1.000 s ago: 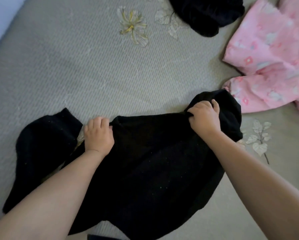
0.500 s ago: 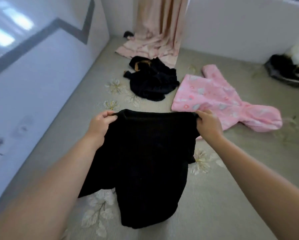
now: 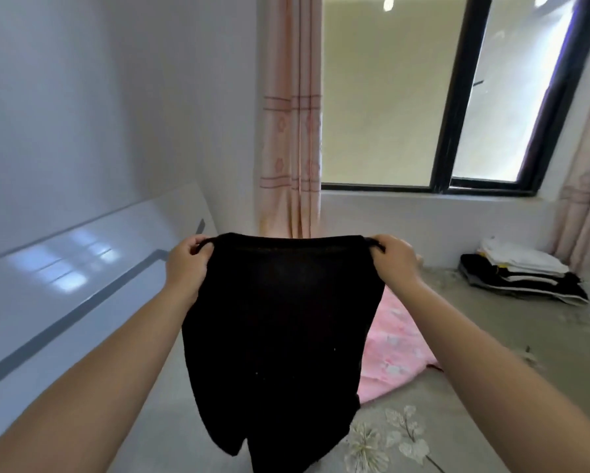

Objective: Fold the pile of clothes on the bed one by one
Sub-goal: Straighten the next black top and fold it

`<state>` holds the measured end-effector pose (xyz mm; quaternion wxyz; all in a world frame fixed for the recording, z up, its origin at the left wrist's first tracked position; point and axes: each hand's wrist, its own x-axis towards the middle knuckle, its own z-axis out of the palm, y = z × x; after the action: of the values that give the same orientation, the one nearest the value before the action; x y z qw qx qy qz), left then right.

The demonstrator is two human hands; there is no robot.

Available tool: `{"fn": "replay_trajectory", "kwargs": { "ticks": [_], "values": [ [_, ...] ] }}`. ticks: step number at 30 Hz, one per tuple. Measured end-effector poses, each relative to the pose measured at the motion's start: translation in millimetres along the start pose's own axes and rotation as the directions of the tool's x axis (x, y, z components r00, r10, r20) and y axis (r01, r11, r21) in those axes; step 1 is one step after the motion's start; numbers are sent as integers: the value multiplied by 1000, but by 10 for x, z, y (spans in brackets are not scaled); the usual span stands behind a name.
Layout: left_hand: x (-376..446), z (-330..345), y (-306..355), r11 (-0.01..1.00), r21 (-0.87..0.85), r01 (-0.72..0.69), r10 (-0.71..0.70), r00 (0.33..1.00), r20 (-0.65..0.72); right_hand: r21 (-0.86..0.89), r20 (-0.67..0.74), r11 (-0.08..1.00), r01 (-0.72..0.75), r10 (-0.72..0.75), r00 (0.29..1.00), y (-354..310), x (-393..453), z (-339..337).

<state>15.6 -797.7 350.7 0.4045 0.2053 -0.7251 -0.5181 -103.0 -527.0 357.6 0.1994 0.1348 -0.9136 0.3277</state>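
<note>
Black garment (image 3: 279,336): hanging full-length, left hand (image 3: 186,268) and right hand (image 3: 394,259) pinching top corners, letting it drape straight for folding.

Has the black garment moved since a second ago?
Yes. The black garment has been lifted off the bed; it now hangs from both hands, above the pink garment.

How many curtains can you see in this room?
2. One pink curtain hangs left of the window, behind the black garment being held up. A second curtain hangs at the right edge, only partly in view.
</note>
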Motion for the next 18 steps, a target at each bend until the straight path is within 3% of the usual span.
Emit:
{"fn": "replay_trajectory", "kwargs": {
  "ticks": [5,11,18],
  "values": [
    [-131,-249,401,976,171,-133,149,985,-82,59,-24,995,86,-85,996,-204,-223,-464],
    [-400,-622,717,838,437,-326,332,941,65,12,-37,996,89,-89,995,-506,-727,-737],
    [-908,-1126,843,862,398,-315,324,945,47,-116,-133,989,96,-111,985,-725,-1635,-1062]
  ]
}}
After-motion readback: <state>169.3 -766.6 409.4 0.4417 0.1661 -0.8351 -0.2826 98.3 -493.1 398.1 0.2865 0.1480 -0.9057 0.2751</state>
